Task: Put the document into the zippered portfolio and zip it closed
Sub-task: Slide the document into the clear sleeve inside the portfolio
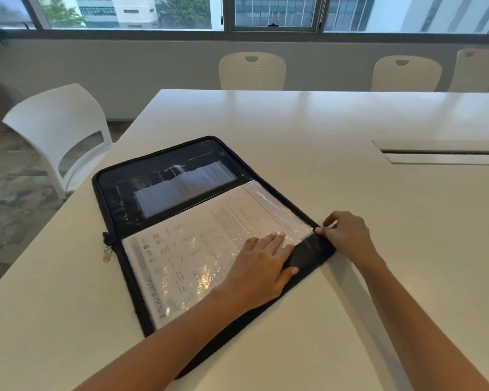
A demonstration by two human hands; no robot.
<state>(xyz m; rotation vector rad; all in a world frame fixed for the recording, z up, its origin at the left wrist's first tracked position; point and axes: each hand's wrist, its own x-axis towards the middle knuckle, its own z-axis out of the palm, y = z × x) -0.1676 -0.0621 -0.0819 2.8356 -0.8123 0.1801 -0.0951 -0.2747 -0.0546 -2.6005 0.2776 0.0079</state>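
- Black zippered fabric portfolio [119, 193] lies open on white surface [322, 122].
- Printed paper document in clear plastic sleeve [198, 249] sits inside, w/ corner not yet seated.
- Left hand [261, 263] flat, open, pressing it; right hand [346, 232] pinches sleeve corner.
- Left: close, zip.

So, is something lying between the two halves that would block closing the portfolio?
Nothing loose lies inside the portfolio. Only the left hand rests flat on the document, and the right hand pinches the sleeve corner at the edge; both must withdraw before folding.
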